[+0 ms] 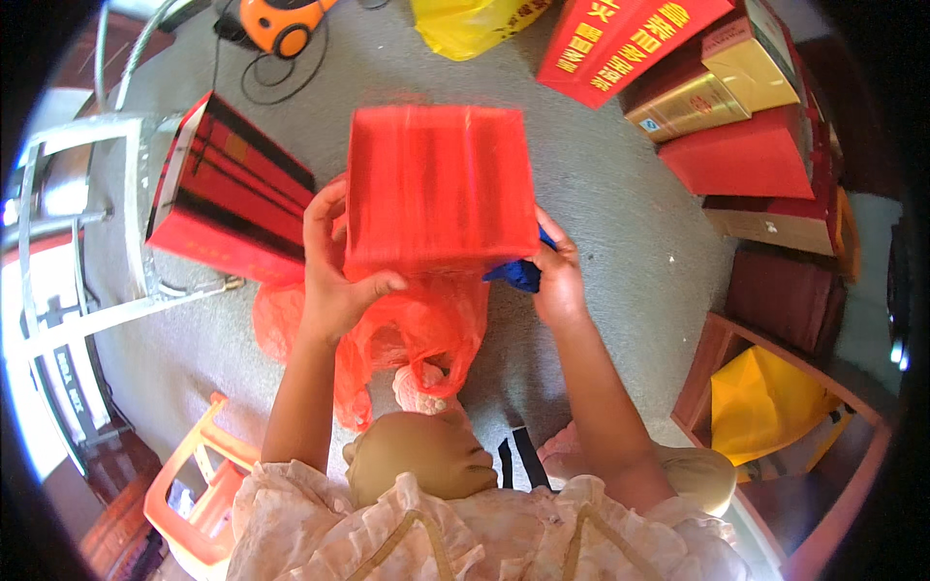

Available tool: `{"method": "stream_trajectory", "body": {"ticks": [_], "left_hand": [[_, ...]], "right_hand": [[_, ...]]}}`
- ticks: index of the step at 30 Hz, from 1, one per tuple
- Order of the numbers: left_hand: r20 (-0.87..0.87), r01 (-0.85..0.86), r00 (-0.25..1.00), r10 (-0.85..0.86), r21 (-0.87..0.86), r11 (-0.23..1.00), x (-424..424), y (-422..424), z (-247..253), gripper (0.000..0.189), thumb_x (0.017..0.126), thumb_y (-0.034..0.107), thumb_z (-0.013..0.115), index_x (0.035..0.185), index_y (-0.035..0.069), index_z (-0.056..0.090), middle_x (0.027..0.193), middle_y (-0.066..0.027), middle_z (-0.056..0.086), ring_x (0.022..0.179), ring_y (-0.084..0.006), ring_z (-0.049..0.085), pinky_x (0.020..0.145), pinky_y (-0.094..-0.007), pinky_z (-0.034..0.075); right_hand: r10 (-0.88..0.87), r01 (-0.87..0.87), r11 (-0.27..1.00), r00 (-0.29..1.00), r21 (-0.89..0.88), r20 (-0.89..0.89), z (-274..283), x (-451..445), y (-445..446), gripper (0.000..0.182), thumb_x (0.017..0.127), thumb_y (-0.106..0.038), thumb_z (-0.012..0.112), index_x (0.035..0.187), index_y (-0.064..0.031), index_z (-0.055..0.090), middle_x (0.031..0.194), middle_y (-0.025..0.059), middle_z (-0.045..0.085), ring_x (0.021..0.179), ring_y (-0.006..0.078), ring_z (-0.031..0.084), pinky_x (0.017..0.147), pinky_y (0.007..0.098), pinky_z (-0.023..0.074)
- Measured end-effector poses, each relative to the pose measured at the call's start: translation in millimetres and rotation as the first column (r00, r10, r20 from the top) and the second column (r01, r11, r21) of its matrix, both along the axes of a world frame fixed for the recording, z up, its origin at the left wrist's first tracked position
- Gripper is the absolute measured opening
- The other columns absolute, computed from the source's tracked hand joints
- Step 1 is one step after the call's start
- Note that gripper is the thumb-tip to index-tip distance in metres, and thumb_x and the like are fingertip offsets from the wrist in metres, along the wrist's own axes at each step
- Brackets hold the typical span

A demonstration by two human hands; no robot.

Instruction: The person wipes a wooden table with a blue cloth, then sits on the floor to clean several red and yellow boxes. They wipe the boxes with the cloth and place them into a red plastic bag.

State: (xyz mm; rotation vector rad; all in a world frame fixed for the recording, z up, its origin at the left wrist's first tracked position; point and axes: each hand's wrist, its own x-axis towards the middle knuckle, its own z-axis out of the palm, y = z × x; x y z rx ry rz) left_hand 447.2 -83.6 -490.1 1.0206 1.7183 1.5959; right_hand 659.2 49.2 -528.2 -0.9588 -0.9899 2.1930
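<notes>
A red box with dark stripes point(439, 185), blurred by motion, is held up between my hands. My left hand point(338, 265) presses its left side, thumb stretched out along the lower edge. At its lower right side is my right hand point(558, 269), which also holds a dark blue cloth point(519, 274). Below the box lies a crumpled red plastic bag point(407, 319), partly hidden by the box and my left hand. A larger red and black box point(236, 196) stands on the floor to the left of my left hand.
Several red and gold boxes point(734, 152) line the right side. A wooden frame point(792, 363) around a yellow bag point(763, 399) is at lower right. An orange plastic chair point(163, 508), a metal rack point(134, 203), an orange and black corded appliance point(280, 25) and a yellow bag point(468, 29) surround the floor.
</notes>
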Motion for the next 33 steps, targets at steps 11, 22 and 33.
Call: {"method": "stream_trajectory", "body": {"ticks": [11, 22, 33], "left_hand": [[-0.272, 0.149, 0.947, -0.173, -0.106, 0.983, -10.9, -29.3, 2.5, 0.112, 0.066, 0.038, 0.083, 0.149, 0.005, 0.016, 0.157, -0.0170, 0.013, 0.144, -0.0297, 0.020, 0.117, -0.0430, 0.020], [0.048, 0.440, 0.898, -0.438, -0.131, 0.888, -14.7, -51.4, 4.9, 0.128, 0.069, 0.041, 0.085, 0.154, 0.010, -0.005, 0.161, -0.0106, 0.003, 0.148, -0.0241, 0.008, 0.118, -0.0391, 0.017], [0.614, 0.098, 0.763, -0.201, 0.197, 0.976, -5.4, -88.6, 38.1, 0.078, 0.087, 0.049, 0.065, 0.139, -0.004, 0.042, 0.144, -0.0157, 0.045, 0.132, -0.0249, 0.045, 0.110, -0.0369, 0.035]], "right_hand": [[0.253, -0.420, -0.189, 0.853, 0.888, 0.457, 120.2, -61.0, -24.5, 0.054, 0.066, -0.029, 0.072, 0.119, -0.0196, 0.063, 0.112, 0.0037, 0.063, 0.109, 0.0270, 0.056, 0.106, 0.0564, 0.0304], [-0.199, -0.351, 0.749, 0.690, 0.563, 0.696, 71.2, -62.5, 44.4, 0.028, 0.084, -0.022, 0.057, 0.108, -0.0083, 0.062, 0.105, 0.0193, 0.065, 0.088, 0.0390, 0.063, 0.076, 0.0413, 0.0525], [0.038, -0.034, 0.969, 0.999, 0.245, -0.010, 68.2, 3.6, -67.8, 0.032, 0.076, 0.001, 0.050, 0.107, -0.0006, 0.057, 0.098, 0.0060, 0.059, 0.088, 0.0169, 0.057, 0.082, 0.0283, 0.0459]]}}
